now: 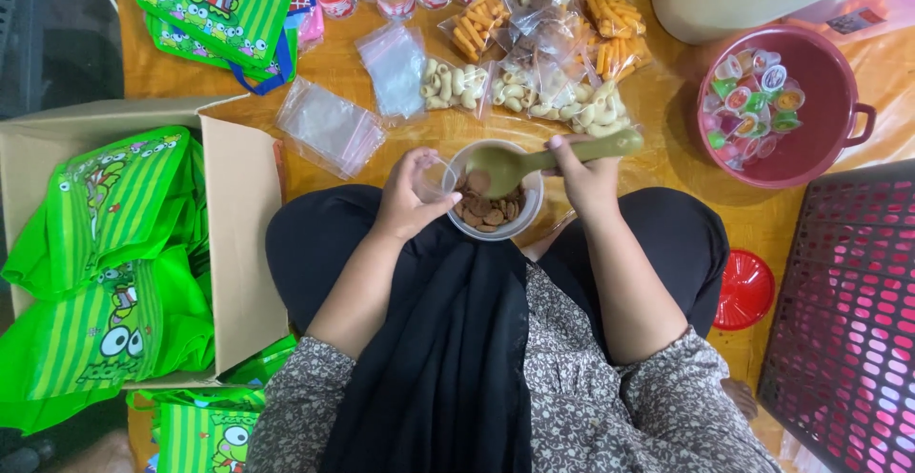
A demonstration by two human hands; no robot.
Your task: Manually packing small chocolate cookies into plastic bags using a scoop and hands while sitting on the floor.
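Left hand (408,198) pinches a clear bag (434,179) open at the bowl's (527,214) left rim; right hand (583,175) grips a green spoon (519,163) over the bowl of brown biscuits (488,211) — best keep the bag mouth wide, low, touching the rim — tip slowly.

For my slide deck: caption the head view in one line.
Left hand holds a small clear bag beside a bowl of brown biscuits; right hand holds a green spoon over it.
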